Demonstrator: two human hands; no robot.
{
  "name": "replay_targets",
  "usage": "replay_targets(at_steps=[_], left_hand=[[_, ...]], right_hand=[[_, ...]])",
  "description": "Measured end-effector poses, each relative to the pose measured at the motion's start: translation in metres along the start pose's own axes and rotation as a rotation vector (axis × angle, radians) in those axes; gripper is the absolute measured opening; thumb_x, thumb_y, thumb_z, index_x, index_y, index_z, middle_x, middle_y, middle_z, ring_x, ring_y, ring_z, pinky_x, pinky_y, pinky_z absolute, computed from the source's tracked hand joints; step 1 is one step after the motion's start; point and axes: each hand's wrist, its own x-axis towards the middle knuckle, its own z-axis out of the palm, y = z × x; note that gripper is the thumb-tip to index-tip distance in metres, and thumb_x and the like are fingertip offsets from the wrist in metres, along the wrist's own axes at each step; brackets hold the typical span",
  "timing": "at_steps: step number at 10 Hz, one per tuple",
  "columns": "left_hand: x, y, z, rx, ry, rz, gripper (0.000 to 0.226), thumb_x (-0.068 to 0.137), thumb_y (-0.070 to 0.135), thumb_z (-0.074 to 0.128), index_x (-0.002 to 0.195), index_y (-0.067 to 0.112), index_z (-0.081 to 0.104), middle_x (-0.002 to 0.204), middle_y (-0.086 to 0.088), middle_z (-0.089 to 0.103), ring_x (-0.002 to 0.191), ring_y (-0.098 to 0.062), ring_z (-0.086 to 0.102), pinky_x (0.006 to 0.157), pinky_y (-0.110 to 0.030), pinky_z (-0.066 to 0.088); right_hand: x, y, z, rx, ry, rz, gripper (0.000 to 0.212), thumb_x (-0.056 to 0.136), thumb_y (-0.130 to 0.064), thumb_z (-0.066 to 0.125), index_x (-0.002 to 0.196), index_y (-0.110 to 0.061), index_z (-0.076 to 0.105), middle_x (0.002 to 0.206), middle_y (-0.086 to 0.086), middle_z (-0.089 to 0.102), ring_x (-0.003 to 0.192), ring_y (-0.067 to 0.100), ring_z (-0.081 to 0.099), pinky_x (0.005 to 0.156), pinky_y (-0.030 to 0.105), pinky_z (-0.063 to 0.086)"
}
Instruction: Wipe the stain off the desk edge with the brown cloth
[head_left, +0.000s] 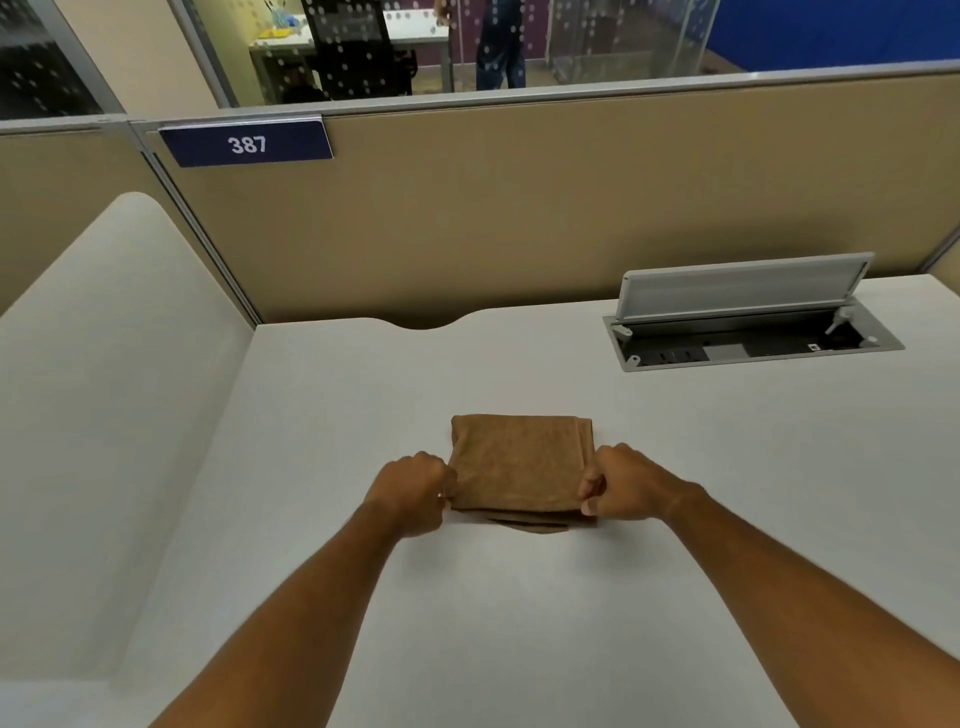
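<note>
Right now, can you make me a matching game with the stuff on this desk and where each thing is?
Things:
1. brown cloth
2. number sign
3. cable box
4. left hand

Places:
A. high on the tan divider
B. set into the desk, lid up
C. folded, mid-desk
D. pinching the cloth's left edge

Pairs: 1-C, 2-A, 3-B, 4-D

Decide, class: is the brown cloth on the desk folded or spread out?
Folded. The brown cloth lies as a compact rectangle, with stacked layers at its near edge, pinched by the left hand and right hand.
</note>
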Motion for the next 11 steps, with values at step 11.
replay_targets(at_steps=[11], left_hand=[[0.059, 0.009, 0.021, -0.580, 0.253, -0.316, 0.043, 0.086, 0.028, 0.069, 0.125, 0.017, 0.055, 0.125, -0.008, 0.058, 0.108, -0.027, 0.060, 0.082, -0.032, 0.045]], right_hand=[[0.066, -0.002, 0.016, 0.221, 0.474, 0.307, 0.050, 0.082, -0.036, 0.077, 0.117, -0.003, 0.061, 0.116, 0.015, 0.068, 0.105, 0.034, 0.064, 0.080, 0.035, 0.047]])
